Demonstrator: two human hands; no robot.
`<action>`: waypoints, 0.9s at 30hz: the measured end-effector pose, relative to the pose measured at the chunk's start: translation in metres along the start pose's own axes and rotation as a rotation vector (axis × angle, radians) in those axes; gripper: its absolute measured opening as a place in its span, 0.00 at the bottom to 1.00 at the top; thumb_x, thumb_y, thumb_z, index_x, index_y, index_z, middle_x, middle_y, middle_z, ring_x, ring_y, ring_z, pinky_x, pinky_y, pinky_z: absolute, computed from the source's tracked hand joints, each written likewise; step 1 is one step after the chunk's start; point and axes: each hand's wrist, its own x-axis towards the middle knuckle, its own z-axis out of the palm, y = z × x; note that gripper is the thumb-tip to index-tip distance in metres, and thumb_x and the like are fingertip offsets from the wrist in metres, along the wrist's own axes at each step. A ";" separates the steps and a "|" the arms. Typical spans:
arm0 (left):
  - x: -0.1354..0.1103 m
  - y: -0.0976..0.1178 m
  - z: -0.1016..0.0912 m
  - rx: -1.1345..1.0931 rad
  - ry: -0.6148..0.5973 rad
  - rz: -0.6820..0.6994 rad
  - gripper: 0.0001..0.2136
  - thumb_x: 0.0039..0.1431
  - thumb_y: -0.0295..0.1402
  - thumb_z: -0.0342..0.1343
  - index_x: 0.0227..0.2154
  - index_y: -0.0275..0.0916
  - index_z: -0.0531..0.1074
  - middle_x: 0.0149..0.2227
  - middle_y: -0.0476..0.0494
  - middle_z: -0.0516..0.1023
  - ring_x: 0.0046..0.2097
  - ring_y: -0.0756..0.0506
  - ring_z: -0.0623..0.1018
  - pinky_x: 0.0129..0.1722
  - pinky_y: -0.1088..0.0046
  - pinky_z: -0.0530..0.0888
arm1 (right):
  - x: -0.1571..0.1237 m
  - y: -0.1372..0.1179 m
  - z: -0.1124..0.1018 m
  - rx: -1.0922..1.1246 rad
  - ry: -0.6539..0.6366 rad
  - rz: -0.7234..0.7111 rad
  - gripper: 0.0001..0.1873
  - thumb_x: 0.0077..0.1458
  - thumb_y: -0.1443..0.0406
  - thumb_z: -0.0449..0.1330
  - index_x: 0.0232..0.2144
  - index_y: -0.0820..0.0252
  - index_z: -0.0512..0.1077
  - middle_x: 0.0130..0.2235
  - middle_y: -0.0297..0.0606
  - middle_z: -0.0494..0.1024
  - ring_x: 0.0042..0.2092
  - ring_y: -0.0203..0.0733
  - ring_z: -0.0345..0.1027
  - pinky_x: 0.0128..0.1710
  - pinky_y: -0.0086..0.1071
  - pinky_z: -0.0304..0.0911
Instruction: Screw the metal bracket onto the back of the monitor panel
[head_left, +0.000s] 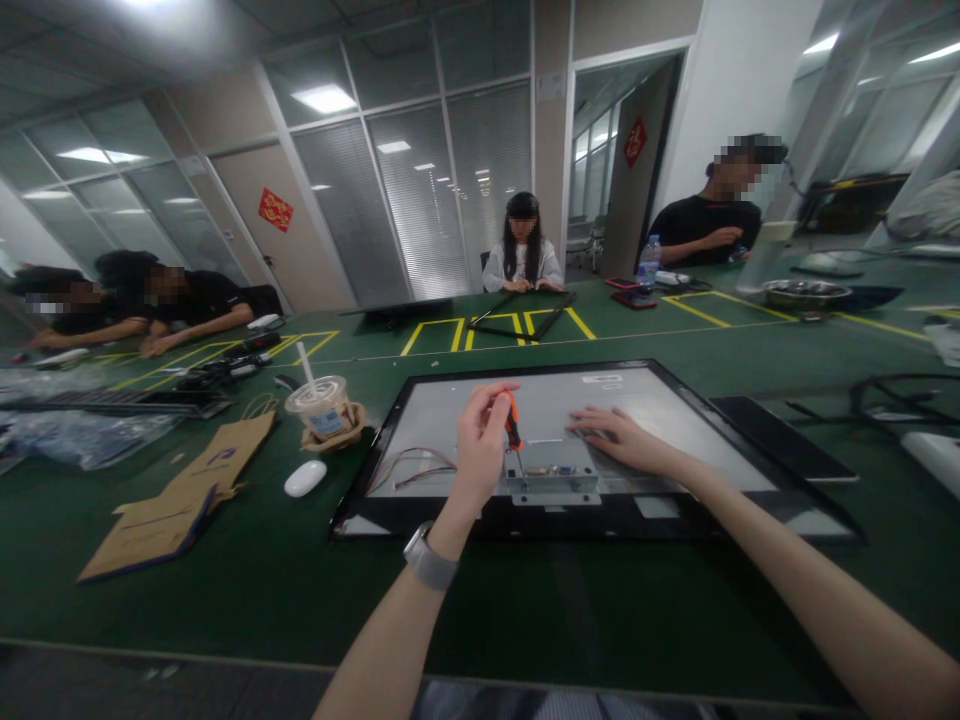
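A flat display panel [442, 420] with a black frame and pale grey back lies on the green table before me. My left hand [484, 435] is closed around the orange-and-black handle of a screwdriver [513, 420]. The screwdriver stands nearly upright, its shaft reaching down to the left end of a metal bracket with a circuit board [555, 482] at the panel's near edge. Whether its tip sits in a screw is too small to tell. My right hand [619, 438] lies flat on the panel's back, fingers spread, holding nothing. Thin wires [412, 465] run across the panel's left side.
Left of the panel are a drink cup with a straw [324, 408], a white mouse [305, 479] and a brown paper bag [180, 500]. A dark flat slab [780, 437] lies at the right, near black cables [870, 400]. Several people sit around the table.
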 end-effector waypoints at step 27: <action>0.000 0.005 0.001 0.001 -0.008 -0.014 0.11 0.62 0.37 0.49 0.39 0.38 0.74 0.32 0.46 0.69 0.30 0.51 0.68 0.28 0.77 0.67 | -0.001 0.000 0.001 0.003 0.011 -0.003 0.23 0.60 0.55 0.46 0.54 0.45 0.67 0.63 0.34 0.62 0.65 0.51 0.46 0.62 0.59 0.35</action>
